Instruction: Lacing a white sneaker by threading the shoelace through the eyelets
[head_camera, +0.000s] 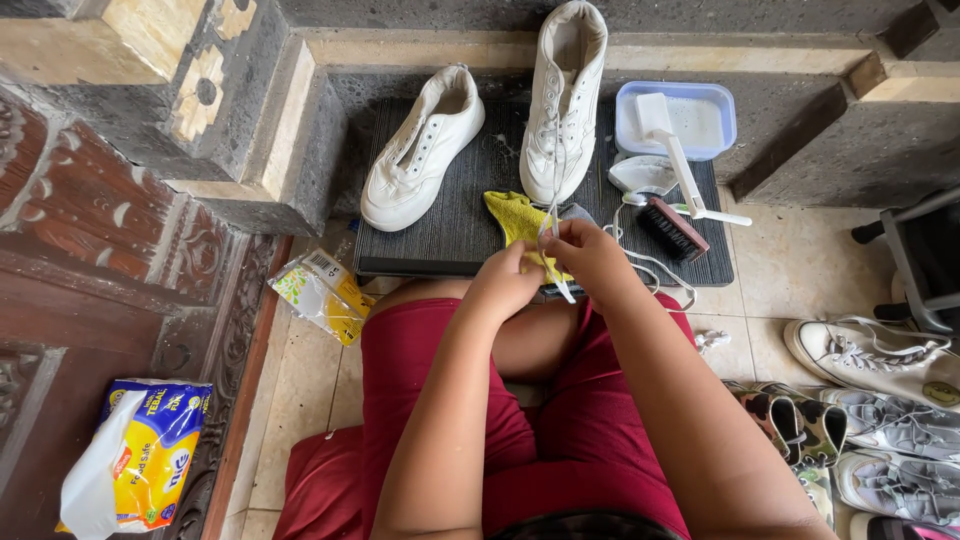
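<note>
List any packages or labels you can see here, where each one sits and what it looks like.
Tissue pack: bottom left on the dark wooden floor, soft plastic, blue and yellow, white tissue sticking out.
Small clear packet: on the tiles left of the black mat, flat, yellow-green with a white label.

Soft, even daylight falls on my lap and hands; I see no hard shadows, only dim patches under the stone step and along the dark mat's (450, 235) far edge. The white shoes look bright without glare. Everything is sharp; straight lines bow slightly at the corners.
</note>
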